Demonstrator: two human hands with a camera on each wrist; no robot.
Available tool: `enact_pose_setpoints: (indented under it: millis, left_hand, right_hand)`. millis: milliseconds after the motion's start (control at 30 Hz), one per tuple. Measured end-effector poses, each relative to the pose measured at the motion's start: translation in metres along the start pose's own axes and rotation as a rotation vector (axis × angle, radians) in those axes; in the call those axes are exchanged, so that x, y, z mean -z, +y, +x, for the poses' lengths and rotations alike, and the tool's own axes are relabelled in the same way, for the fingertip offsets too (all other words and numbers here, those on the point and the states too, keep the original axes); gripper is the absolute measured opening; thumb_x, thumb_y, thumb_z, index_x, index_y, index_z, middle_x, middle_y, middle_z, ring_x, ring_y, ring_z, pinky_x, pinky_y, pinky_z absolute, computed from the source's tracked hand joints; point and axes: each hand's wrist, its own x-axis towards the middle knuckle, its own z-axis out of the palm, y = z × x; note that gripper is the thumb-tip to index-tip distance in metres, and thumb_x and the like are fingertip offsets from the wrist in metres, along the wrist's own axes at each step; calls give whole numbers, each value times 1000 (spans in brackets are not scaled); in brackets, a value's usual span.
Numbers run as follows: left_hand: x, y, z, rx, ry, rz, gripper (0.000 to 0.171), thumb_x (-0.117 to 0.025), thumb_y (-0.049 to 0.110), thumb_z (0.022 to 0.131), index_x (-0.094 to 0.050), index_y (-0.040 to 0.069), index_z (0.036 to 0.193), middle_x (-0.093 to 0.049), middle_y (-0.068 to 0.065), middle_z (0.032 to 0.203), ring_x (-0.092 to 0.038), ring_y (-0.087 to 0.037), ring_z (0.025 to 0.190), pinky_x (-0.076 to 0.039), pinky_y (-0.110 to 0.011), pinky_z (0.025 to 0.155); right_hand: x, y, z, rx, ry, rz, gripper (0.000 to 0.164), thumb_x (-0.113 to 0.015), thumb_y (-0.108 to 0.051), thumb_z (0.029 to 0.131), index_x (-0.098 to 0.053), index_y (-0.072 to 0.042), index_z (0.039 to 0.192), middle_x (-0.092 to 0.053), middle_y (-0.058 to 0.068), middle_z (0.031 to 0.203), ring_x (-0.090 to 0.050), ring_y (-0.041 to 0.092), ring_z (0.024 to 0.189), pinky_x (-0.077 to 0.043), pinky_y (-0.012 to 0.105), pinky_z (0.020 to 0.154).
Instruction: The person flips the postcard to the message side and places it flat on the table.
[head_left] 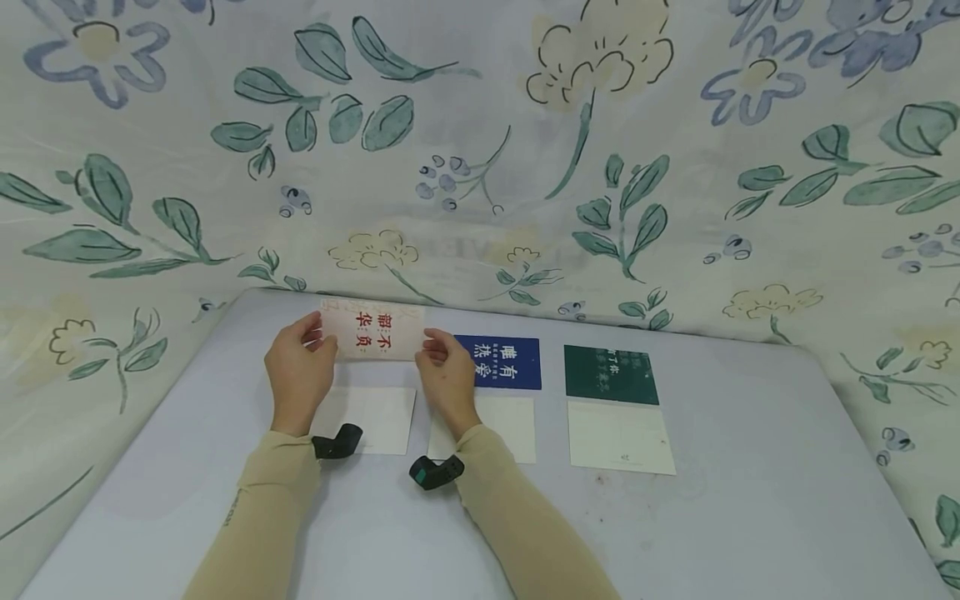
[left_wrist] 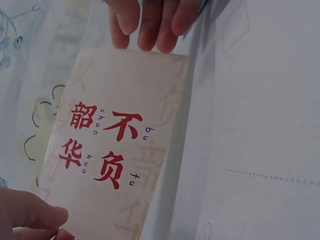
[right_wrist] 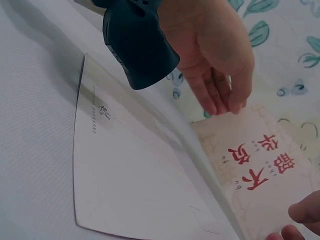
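Head view: red-lettered card [head_left: 378,331] at the table's [head_left: 757,467] back edge, left of the blue card [head_left: 519,363]. Left hand [head_left: 300,371] pinches its left end, fingers bent; right hand [head_left: 450,379] has thumb and fingertips closed on the other end. Only here do we get the green card [head_left: 611,377]. We'd call the step two-handed positioning; next move probably calls for keeping both ends level.

Left wrist: left thumb overlaps a corner; we can read pinyin, plus a white card's [left_wrist: 265,125] dotted line.

Right wrist: we see a small print on a pale card [right_wrist: 125,170]; grip firmness, can't tell.
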Motion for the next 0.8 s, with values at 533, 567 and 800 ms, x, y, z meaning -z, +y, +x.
enact_pose_setpoints:
  millis: [533, 567, 800]
  left_hand:
    - [-17, -41, 20, -38, 70, 4, 37, -56, 17, 89, -58, 6, 125, -61, -15, 116, -60, -27, 104, -51, -33, 84]
    - [-17, -45, 22, -43, 75, 12, 36, -55, 18, 89, -59, 8, 124, -62, -13, 115, -61, -26, 103, -51, -34, 82]
    - [-18, -57, 30, -31, 88, -19, 31, -58, 22, 88, -65, 12, 117, -67, -7, 109, -63, -18, 95, -51, -25, 73]
  right_hand:
    - [-1, -1, 0, -2, 0, 10, 32, -63, -7, 85, -61, -12, 117, -63, 0, 105, -59, 3, 93, -46, 15, 81]
    - [-1, -1, 0, -2, 1, 16, 32, -63, -7, 85, -61, -12, 116, -63, 0, 105, -59, 3, 94, -46, 14, 81]
    - [0, 0, 0, 21, 4, 74, 31, -64, -3, 83, -62, -8, 114, -63, 4, 105, -61, 11, 97, -47, 16, 81]
